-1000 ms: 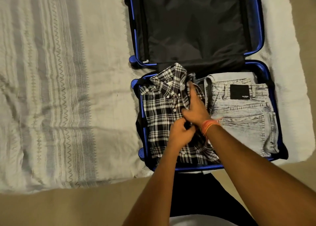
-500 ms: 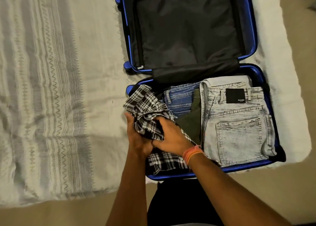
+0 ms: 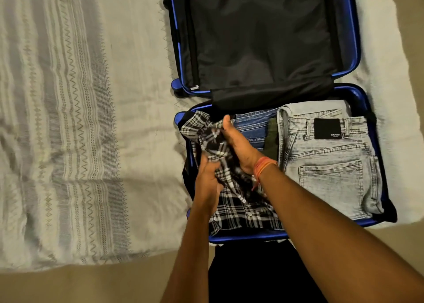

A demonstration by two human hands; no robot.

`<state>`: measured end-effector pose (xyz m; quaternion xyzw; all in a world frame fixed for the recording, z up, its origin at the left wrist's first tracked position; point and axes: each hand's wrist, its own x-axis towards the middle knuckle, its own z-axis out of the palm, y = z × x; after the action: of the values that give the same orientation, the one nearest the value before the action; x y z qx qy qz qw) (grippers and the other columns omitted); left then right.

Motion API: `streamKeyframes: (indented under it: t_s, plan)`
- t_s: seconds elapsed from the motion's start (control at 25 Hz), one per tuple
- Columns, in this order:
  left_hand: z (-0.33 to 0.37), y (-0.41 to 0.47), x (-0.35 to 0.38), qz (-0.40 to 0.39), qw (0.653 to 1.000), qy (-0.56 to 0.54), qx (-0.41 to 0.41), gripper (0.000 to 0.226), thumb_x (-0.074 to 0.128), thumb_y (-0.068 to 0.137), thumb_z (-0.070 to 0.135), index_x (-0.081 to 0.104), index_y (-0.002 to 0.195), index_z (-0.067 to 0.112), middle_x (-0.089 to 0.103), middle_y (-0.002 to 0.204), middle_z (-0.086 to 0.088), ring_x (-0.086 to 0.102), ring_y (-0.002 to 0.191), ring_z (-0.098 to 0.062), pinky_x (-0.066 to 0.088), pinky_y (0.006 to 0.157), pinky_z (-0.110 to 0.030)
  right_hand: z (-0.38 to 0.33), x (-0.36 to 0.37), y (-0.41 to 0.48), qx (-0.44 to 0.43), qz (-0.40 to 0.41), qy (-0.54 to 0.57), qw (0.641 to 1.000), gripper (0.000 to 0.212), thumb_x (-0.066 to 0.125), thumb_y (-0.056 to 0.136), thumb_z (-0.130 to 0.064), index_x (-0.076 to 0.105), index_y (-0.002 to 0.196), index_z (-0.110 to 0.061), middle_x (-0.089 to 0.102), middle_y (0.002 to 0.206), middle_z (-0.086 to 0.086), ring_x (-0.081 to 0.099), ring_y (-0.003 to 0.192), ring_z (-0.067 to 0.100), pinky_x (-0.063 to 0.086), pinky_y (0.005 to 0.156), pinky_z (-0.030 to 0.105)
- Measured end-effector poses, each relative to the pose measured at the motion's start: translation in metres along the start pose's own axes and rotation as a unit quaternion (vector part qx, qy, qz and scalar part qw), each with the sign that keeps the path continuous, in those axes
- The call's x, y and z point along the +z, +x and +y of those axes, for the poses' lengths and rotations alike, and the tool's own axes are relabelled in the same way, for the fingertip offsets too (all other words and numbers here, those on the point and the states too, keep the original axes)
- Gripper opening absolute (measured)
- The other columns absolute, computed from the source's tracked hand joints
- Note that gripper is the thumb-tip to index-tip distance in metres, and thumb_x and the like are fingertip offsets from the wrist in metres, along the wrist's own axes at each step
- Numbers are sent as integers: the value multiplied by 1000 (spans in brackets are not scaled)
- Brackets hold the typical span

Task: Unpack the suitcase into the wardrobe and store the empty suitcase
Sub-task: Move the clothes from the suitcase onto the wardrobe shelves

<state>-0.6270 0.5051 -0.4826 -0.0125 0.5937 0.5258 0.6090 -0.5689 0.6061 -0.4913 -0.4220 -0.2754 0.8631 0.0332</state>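
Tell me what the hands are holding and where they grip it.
Both hands hold the plaid shirt. The right hand clutches its bunched upper end, the left hand grips the fabric just below; its lower part rests in the suitcase.

Blk/white plaid shirt [image 3: 238, 213] – blue suitcase [image 3: 356, 57] – grey jeans [image 3: 330, 165].

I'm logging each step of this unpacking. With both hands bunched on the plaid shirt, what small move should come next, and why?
Probably lift the plaid shirt clear of the suitcase. Left hand and right hand already grip its gathered top, while its lower half lies inside, on the left beside the light jeans.
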Motion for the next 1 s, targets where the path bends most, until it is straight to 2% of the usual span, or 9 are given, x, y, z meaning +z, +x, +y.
streamKeyframes:
  t_s: [0.12,0.2,0.28,0.4,0.48,0.6,0.72,0.84,1.0]
  plan:
    - [12,1,30,-47,996,79,10,43,40,94,20,47,135,30,63,124,2,60,112,-15,50,93,-34,-15,-7,-7,-45,39,-58,997,52,55,87,-55,59,124,-19,67,117,0,63,106,12,42,102,31]
    - [14,16,57,-72,989,127,-4,46,41,95,20,42,140,25,57,131,3,57,114,-8,48,93,-25,-22,-38,-18,-112,86,-25,990,75,69,72,-63,50,133,-23,57,133,2,55,122,16,36,109,35]
    - [12,32,76,-108,981,158,-18,58,41,92,25,28,148,26,35,152,1,40,133,-13,37,109,-35,-23,-69,-32,-163,115,-1,980,96,72,68,-65,31,146,-28,42,148,6,45,133,21,33,112,41]
    - [-5,49,80,-98,978,182,-36,52,40,98,25,27,149,25,21,158,3,25,143,-18,26,116,-41,-8,-88,-47,-198,222,-313,902,88,67,85,-41,9,151,-38,12,159,-6,19,144,11,25,115,30]
    - [-16,47,67,33,960,276,-1,50,47,97,18,34,146,21,29,154,-1,35,137,-21,35,110,-39,9,-88,-45,-211,252,-515,792,78,62,91,-27,13,150,-40,17,158,2,26,141,27,31,114,45]
    - [-34,42,26,272,837,475,20,59,60,89,24,36,142,15,39,141,-10,42,124,-27,43,96,-39,26,-80,-40,-78,256,-635,725,79,71,83,-33,24,145,-48,13,154,23,53,115,45,46,98,53]
    - [-50,42,-2,285,804,521,28,61,60,87,22,36,141,8,41,136,-14,43,119,-29,44,93,-39,30,-78,-38,-18,275,-635,721,82,69,84,-8,28,145,-43,8,157,21,50,123,41,42,103,43]
    - [-53,45,1,280,805,520,59,60,58,89,31,37,140,8,43,134,-14,44,116,-29,44,90,-39,16,-80,-50,-44,291,-602,742,87,68,83,-2,23,148,-38,29,152,18,37,135,34,30,110,36]
    - [-56,48,14,234,827,507,70,75,54,87,56,33,143,12,34,142,-14,37,124,-31,40,97,-44,-16,-98,-110,-126,274,-554,776,95,80,72,-2,28,144,-36,57,130,2,53,112,10,38,100,22]
